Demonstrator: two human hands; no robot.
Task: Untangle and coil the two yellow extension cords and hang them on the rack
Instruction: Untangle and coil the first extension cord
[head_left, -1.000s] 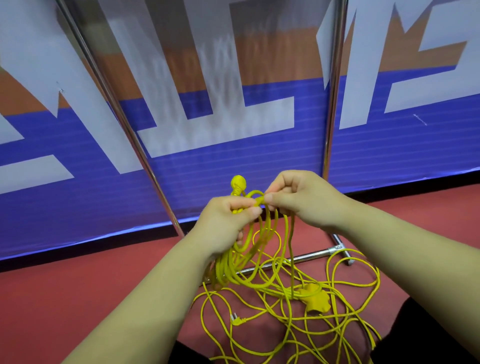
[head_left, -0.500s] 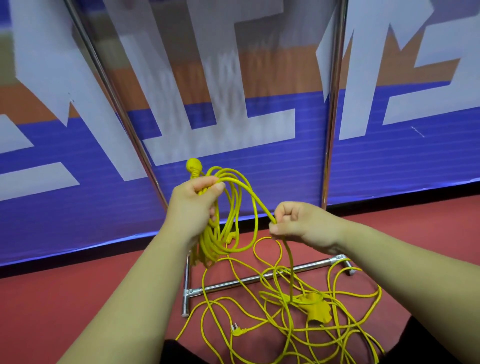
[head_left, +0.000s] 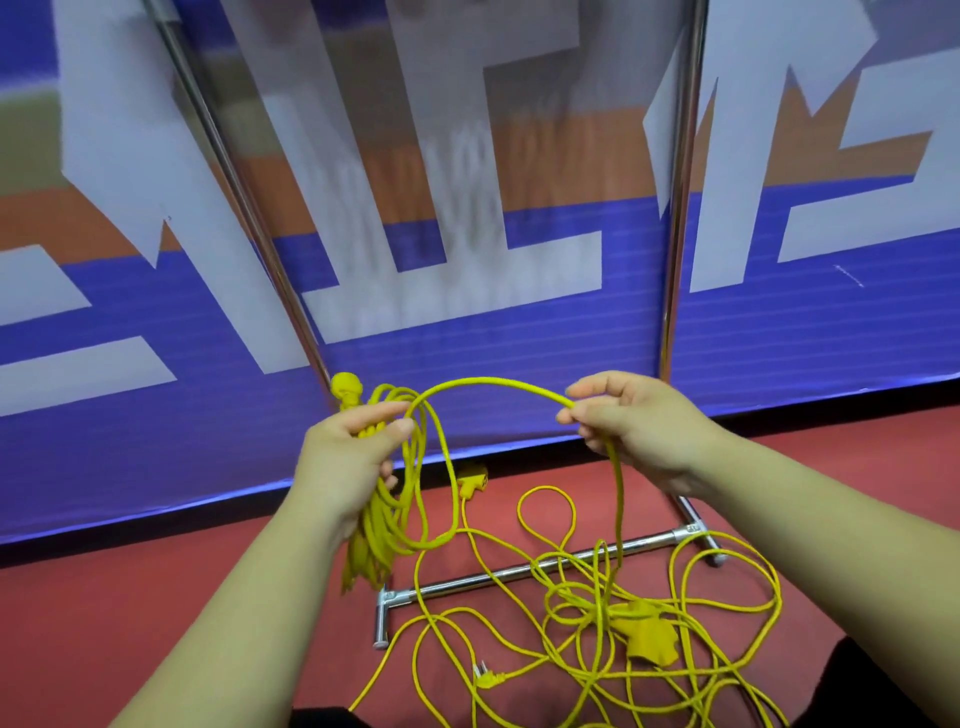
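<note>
My left hand (head_left: 347, 457) grips a bunch of yellow cord loops (head_left: 387, 525) that hang down from it, with a yellow plug end (head_left: 345, 388) sticking up above the fingers. From there a strand (head_left: 493, 383) arches over to my right hand (head_left: 631, 423), which pinches it between thumb and fingers. Below my right hand the strand drops into a tangle of yellow cord (head_left: 597, 618) on the red floor. A yellow socket block (head_left: 649, 636), a small plug (head_left: 485, 675) and another socket (head_left: 472, 480) lie in that tangle.
The chrome rack stands right in front: a slanted post (head_left: 244, 208), an upright post (head_left: 680, 208) and a low base bar (head_left: 519, 571) on the red floor (head_left: 130, 613). A blue, orange and white banner wall (head_left: 467, 291) is behind it.
My hands have moved apart. The right hand has drawn a strand out to the right and up, forming a wide arch, while the left keeps gripping the coiled loops.
</note>
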